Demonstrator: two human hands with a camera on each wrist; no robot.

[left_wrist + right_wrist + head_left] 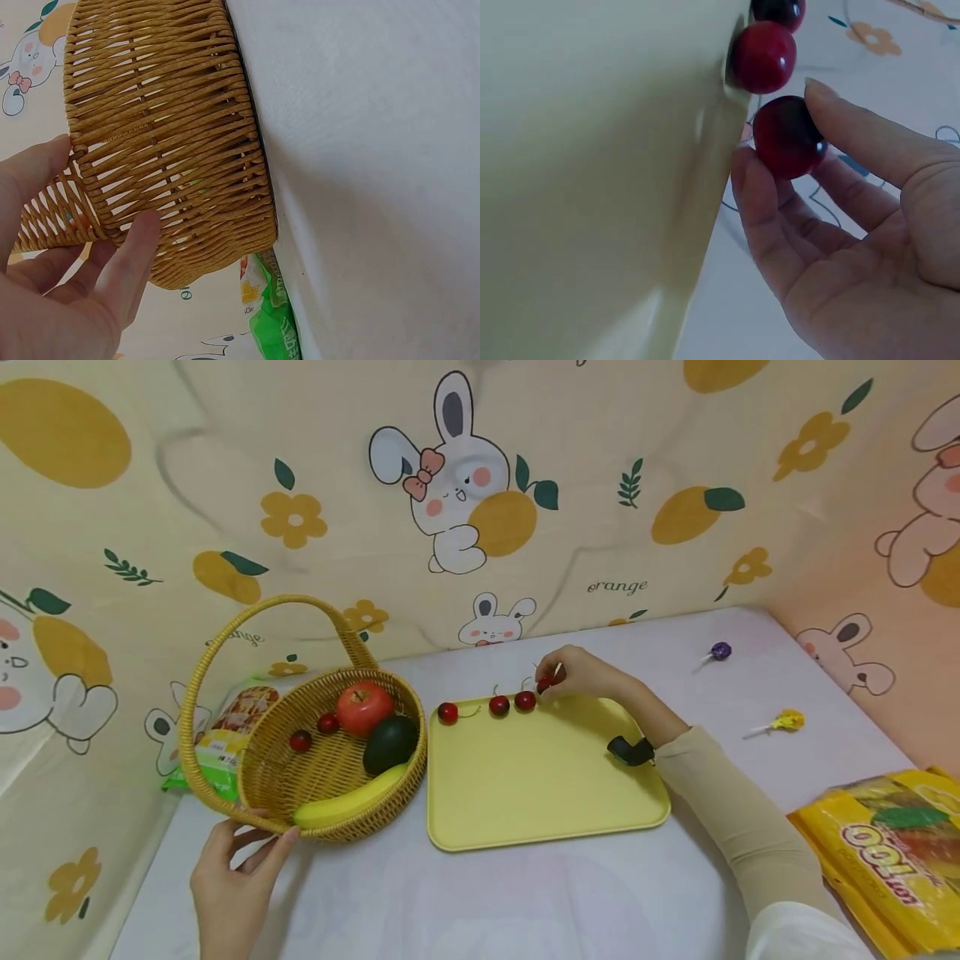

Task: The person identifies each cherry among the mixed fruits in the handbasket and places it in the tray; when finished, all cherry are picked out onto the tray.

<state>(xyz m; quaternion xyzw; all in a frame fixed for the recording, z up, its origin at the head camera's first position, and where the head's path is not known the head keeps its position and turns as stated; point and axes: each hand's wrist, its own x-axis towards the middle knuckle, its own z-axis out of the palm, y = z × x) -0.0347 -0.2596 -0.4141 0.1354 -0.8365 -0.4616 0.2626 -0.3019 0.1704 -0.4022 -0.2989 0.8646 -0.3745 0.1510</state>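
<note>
My left hand (234,881) holds the near rim of a woven basket (386,814), with thumb and fingers on either side of it in the left wrist view. Inside lie a red apple (364,707), a dark avocado (392,744), a banana (351,802) and two cherries, one of them a dark cherry (301,741). At the far edge of the yellow tray (547,785), my right hand (581,675) pinches a dark red cherry (789,137) between thumb and fingers. Three stemmed cherries, including a middle cherry (499,705), sit along that same edge to its left.
A green and yellow snack bag (225,743) stands behind the basket at left. Toward the right lie a purple lollipop (721,651) and a yellow lollipop (789,720). A large yellow bag (885,852) occupies the right front. Printed cloth walls rise behind the table.
</note>
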